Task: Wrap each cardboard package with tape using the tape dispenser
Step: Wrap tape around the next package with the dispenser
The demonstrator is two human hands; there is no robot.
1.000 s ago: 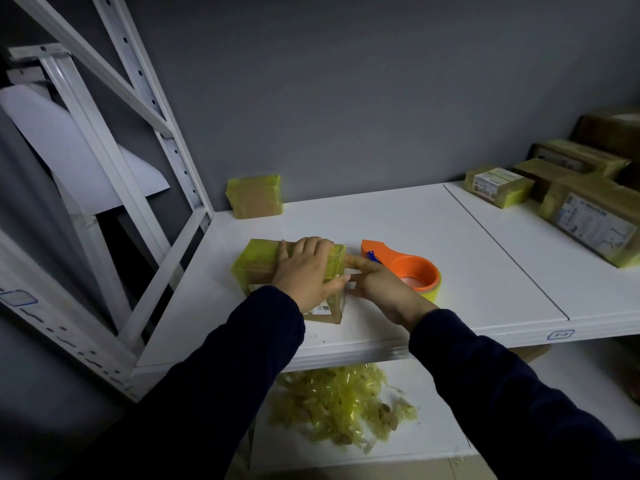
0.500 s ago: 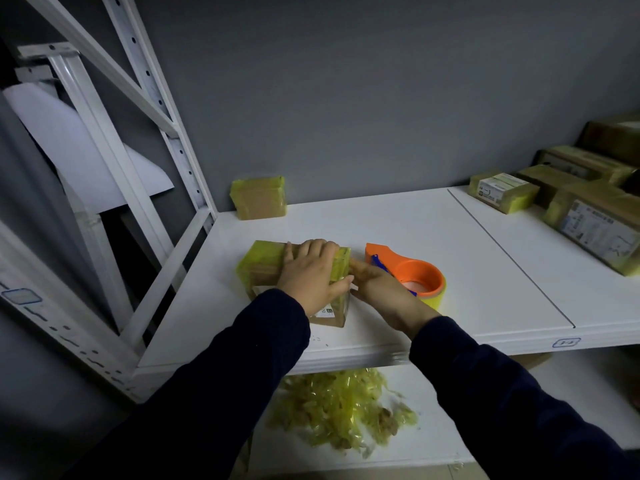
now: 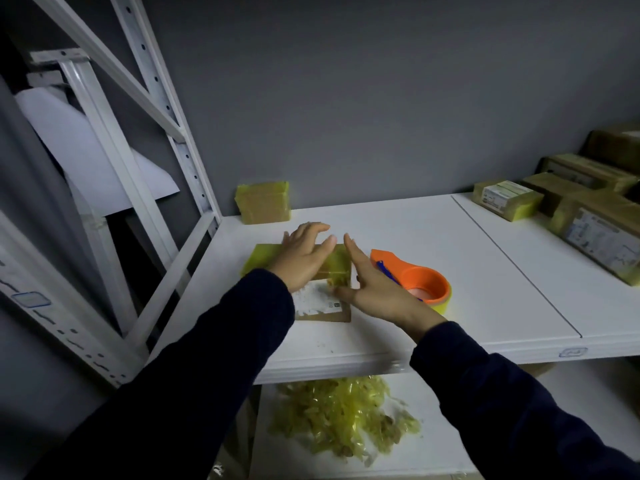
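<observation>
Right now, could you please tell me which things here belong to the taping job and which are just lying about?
Job: the package under the left hand; the orange tape dispenser beside it; the taped package at the back; the packages on the right.
Lying about: crumpled yellow tape scraps on the lower shelf; white sheet behind the rack.
</observation>
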